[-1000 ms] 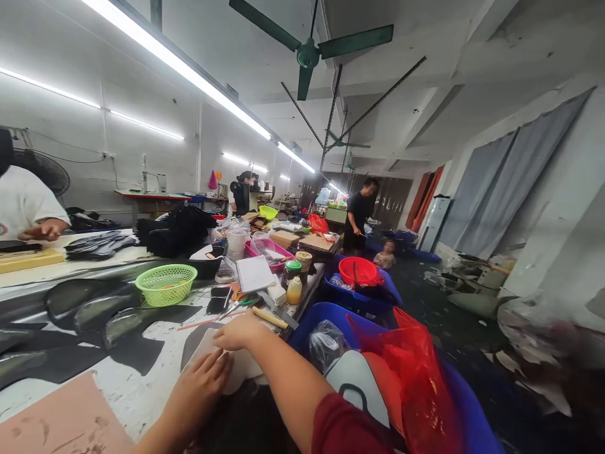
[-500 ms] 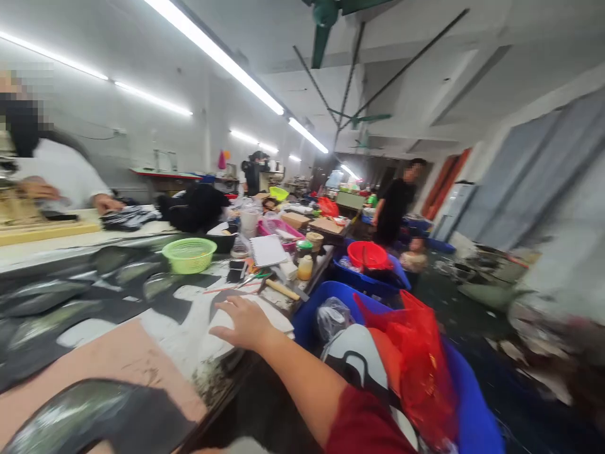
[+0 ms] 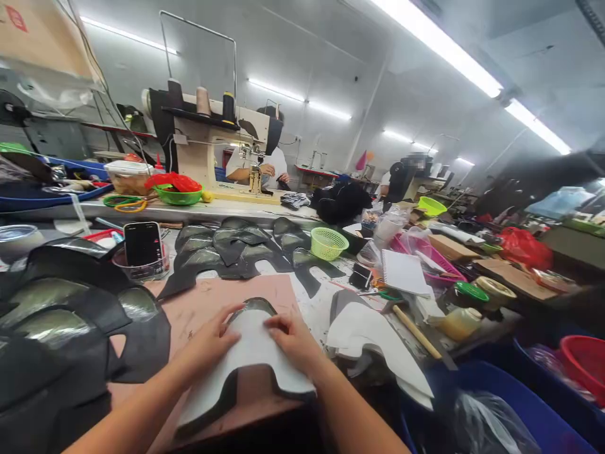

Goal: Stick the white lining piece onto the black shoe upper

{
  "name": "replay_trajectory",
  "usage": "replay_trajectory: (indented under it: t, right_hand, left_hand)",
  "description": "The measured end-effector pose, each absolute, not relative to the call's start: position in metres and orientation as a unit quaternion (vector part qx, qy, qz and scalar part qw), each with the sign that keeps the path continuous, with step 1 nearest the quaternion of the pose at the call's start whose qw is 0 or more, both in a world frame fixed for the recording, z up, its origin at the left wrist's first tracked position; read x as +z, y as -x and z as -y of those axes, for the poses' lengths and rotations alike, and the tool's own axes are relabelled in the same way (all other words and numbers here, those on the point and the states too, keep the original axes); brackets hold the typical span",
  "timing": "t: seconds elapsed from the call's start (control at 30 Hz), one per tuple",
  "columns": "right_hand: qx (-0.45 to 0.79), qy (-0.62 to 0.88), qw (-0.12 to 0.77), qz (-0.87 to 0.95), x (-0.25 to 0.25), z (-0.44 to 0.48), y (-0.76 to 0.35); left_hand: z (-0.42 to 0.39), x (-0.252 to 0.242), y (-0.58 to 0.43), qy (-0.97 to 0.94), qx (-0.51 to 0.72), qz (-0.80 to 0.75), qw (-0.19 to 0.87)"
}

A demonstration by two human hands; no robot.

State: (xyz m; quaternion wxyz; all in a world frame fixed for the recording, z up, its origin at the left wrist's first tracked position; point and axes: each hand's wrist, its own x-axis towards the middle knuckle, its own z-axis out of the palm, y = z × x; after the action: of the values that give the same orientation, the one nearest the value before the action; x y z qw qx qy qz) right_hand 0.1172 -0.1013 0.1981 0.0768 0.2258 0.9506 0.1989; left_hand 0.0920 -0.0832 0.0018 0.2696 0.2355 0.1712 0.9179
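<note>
- White curved piece (image 3: 253,347) lies near the front edge of the table, over a pink sheet (image 3: 278,287), its arch rounded at the far end and its notch facing the person
- Under it sits a dark piece (image 3: 259,306), whose shiny top shows past the far edge and whose black border shows along the notch
- Left hand (image 3: 215,337) rests on the left side of the white curved piece, palm down, fingers apart and reaching toward the arch, thumb set off from them
- Right hand (image 3: 293,340) lies on the opposite side, fingers bent over the upper right edge; whether they pinch that edge I cannot tell
- The two hands stand apart, with the white surface bare between them
- To the right, a stack of white pieces (image 3: 362,328) lies just beside the right forearm, some of it reaching past the table edge
- To the left, dark pieces with glossy domes (image 3: 142,306) overlap near the left forearm, and more rows of dark pieces (image 3: 227,249) spread beyond the pink sheet
- A phone (image 3: 142,244) stands upright in a clear tub (image 3: 155,271)
- Farther right are a light green basket (image 3: 329,246), an open notebook (image 3: 404,272) and a wooden handle (image 3: 416,331)
- Across the table, a person in white (image 3: 236,165) sits behind a sewing machine (image 3: 189,145)
</note>
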Motion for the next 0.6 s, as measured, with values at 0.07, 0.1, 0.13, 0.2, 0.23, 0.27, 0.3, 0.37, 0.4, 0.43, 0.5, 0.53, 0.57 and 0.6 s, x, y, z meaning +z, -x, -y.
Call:
replay_trajectory:
  t: [0.07,0.1,0.13,0.2,0.23,0.27,0.3,0.37,0.4,0.43,0.5,0.53,0.57,0.6]
  right_hand:
    - [0.236,-0.225,0.086,-0.941,0.199,0.093,-0.098]
    - [0.253,-0.223,0.090,-0.937,0.200,0.088,-0.092]
    - [0.268,-0.219,0.093,-0.934,0.201,0.083,-0.087]
    - [0.293,-0.208,0.100,-0.928,0.202,0.074,-0.083]
    - [0.303,-0.201,0.103,-0.926,0.203,0.070,-0.083]
    - [0.313,-0.193,0.106,-0.924,0.204,0.068,-0.083]
    - [0.321,-0.186,0.108,-0.922,0.205,0.066,-0.084]
    - [0.335,-0.173,0.111,-0.919,0.206,0.065,-0.084]
    - [0.341,-0.168,0.112,-0.918,0.207,0.065,-0.084]
    - [0.346,-0.164,0.113,-0.917,0.207,0.065,-0.084]
    - [0.352,-0.160,0.113,-0.915,0.207,0.065,-0.083]
    - [0.354,-0.159,0.113,-0.915,0.208,0.065,-0.083]
    - [0.357,-0.158,0.112,-0.914,0.208,0.065,-0.083]
    - [0.359,-0.158,0.112,-0.913,0.208,0.065,-0.083]
  left_hand:
    - [0.076,0.006,-0.075,-0.234,0.912,-0.223,0.252]
    - [0.071,0.008,-0.068,-0.238,0.908,-0.241,0.247]
    - [0.067,0.011,-0.064,-0.243,0.905,-0.255,0.240]
    - [0.058,0.014,-0.060,-0.255,0.900,-0.269,0.229]
    - [0.054,0.014,-0.061,-0.258,0.898,-0.276,0.224]
    - [0.051,0.015,-0.063,-0.258,0.897,-0.284,0.220]
    - [0.049,0.014,-0.065,-0.258,0.896,-0.291,0.216]
    - [0.048,0.014,-0.070,-0.257,0.893,-0.305,0.208]
    - [0.048,0.013,-0.072,-0.258,0.892,-0.311,0.205]
    - [0.049,0.013,-0.073,-0.258,0.890,-0.317,0.201]
    - [0.050,0.013,-0.073,-0.262,0.887,-0.326,0.194]
    - [0.051,0.014,-0.072,-0.263,0.886,-0.330,0.192]
    - [0.051,0.014,-0.072,-0.264,0.885,-0.334,0.190]
    - [0.051,0.015,-0.072,-0.265,0.883,-0.338,0.190]
